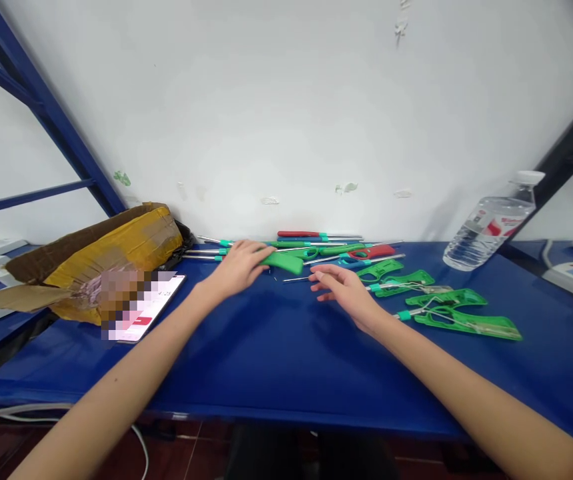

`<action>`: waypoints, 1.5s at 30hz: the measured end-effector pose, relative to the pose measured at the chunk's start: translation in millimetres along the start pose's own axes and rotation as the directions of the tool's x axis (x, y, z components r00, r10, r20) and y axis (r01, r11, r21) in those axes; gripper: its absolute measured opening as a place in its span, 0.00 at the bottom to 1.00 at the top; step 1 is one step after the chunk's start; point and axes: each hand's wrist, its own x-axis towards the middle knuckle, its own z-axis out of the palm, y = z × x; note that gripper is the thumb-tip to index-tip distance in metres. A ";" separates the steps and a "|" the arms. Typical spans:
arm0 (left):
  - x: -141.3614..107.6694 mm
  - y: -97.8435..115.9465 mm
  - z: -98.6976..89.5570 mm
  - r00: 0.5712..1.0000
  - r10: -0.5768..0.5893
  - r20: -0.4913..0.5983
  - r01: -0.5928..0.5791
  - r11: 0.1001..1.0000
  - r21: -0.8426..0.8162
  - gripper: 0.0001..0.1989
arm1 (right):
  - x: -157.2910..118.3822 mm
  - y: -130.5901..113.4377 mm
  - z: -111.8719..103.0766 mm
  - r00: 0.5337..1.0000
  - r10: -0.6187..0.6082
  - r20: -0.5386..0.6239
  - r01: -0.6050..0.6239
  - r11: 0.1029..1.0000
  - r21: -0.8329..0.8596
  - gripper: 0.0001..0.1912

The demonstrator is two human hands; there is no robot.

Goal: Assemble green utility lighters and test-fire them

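Observation:
My left hand (pixel 240 267) is wrapped over a green lighter (pixel 286 261), whose handle sticks out to the right of the fingers. Close to its right, my right hand (pixel 334 283) pinches a thin screwdriver (pixel 296 279) with the tip pointing left. Behind both hands lies a pile of long lighters with metal stems, among them a red one (pixel 296 234) and a red-handled one (pixel 374 252). To the right of my right hand are opened green lighter casings (pixel 469 323) with their insides showing.
A water bottle (pixel 489 227) stands at the back right of the blue table (pixel 266 360). At left are a taped cardboard box (pixel 121 253) and a phone (pixel 154 307). The white wall (pixel 266 113) rises behind. Power strips lie at both sides.

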 end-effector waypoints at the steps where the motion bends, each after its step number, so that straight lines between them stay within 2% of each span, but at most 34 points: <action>1: 3.6 -13.9 -3.0 0.999 -0.047 0.023 0.046 0.999 0.019 0.20 | 0.4 -1.0 -1.3 1.000 0.009 -0.001 -0.009 1.000 -0.016 0.11; 4: 10.5 -54.9 -5.1 0.973 -0.201 0.113 0.202 0.979 0.001 0.24 | 0.3 -0.8 -2.7 1.000 0.019 0.021 -0.018 0.998 -0.059 0.09; 8: 10.8 -88.9 2.0 0.950 -0.266 0.161 0.274 0.962 -0.024 0.25 | -1.7 3.9 -0.4 0.998 -0.001 0.068 0.010 0.993 -0.119 0.08; 18: 5.1 -110.3 7.0 0.902 -0.308 0.301 0.377 0.903 -0.206 0.33 | -8.2 0.2 2.7 0.981 0.009 0.195 0.043 0.965 -0.260 0.08; 26: -1.9 -104.1 13.0 0.904 -0.319 0.283 0.385 0.896 -0.220 0.32 | -2.3 0.8 -2.7 0.986 -0.011 0.164 0.045 0.978 -0.203 0.07; 35: -2.5 -90.5 18.7 0.908 -0.355 0.223 0.392 0.907 -0.151 0.33 | 19.2 -15.7 -37.9 0.992 -0.101 -0.078 0.095 0.992 -0.080 0.09; 39: -5.8 -83.3 20.0 0.929 -0.323 0.182 0.351 0.924 -0.150 0.33 | 20.1 -19.0 -40.1 0.987 -0.071 -0.142 0.061 0.995 -0.079 0.07; 42: -12.6 -70.5 21.8 0.946 -0.293 0.140 0.313 0.938 -0.153 0.35 | 20.6 -17.6 -38.0 0.988 -0.061 -0.142 0.048 0.995 -0.092 0.06; 45: -21.8 -56.9 25.7 0.968 -0.215 0.134 0.231 0.965 -0.126 0.37 | 21.4 -14.5 -36.8 0.989 -0.082 -0.119 0.068 0.990 -0.119 0.08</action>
